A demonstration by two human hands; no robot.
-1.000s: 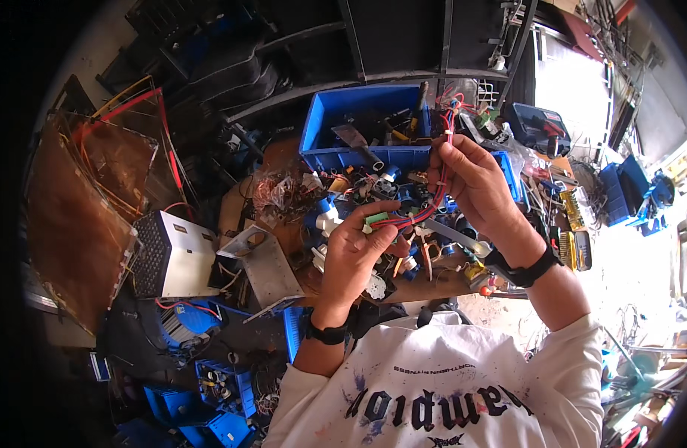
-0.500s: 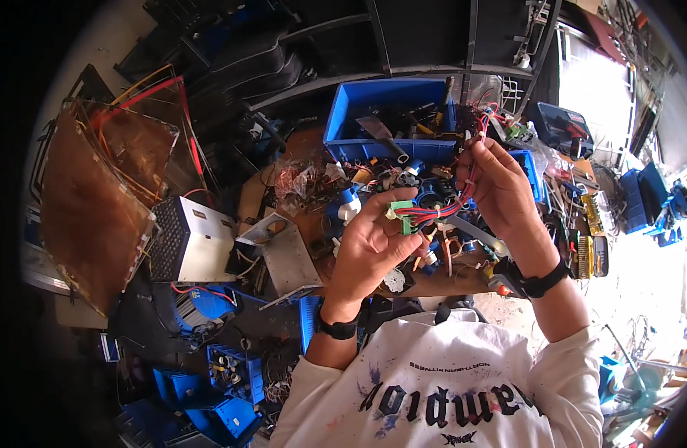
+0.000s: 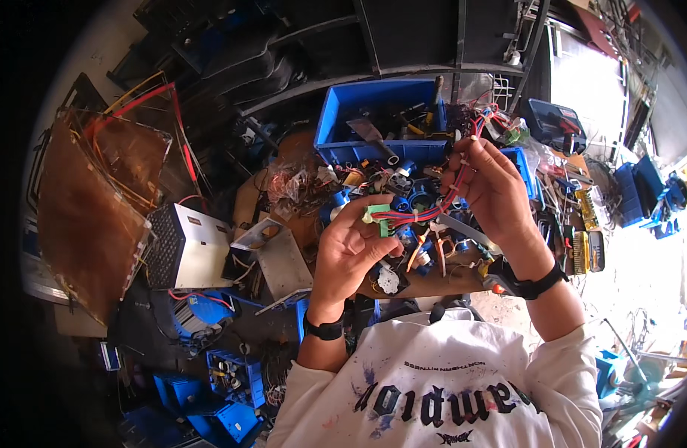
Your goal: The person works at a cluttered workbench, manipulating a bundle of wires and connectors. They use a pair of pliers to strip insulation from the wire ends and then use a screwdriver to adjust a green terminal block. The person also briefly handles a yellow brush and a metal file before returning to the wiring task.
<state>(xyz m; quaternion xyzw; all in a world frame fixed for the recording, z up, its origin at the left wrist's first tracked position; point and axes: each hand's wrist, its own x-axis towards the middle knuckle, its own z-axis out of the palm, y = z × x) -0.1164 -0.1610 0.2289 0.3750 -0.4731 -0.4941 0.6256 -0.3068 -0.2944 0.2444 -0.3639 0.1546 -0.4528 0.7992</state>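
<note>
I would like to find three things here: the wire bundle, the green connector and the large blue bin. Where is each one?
Wire bundle (image 3: pixel 432 215): head view, on its curved middle.
Green connector (image 3: pixel 384 227): head view, on its lower part.
Large blue bin (image 3: pixel 424 152): head view, on its near wall.

Shows mostly red and blue strands along the wire bundle (image 3: pixel 438 211), cinched by pale ties (image 3: pixel 415 217). Ends toward nine o'clock in a green connector (image 3: pixel 383 222), near mid-view. Held aloft, leaves this toward three o'clock, bends toward one, then splays into loose strands (image 3: pixel 484 116).
</note>
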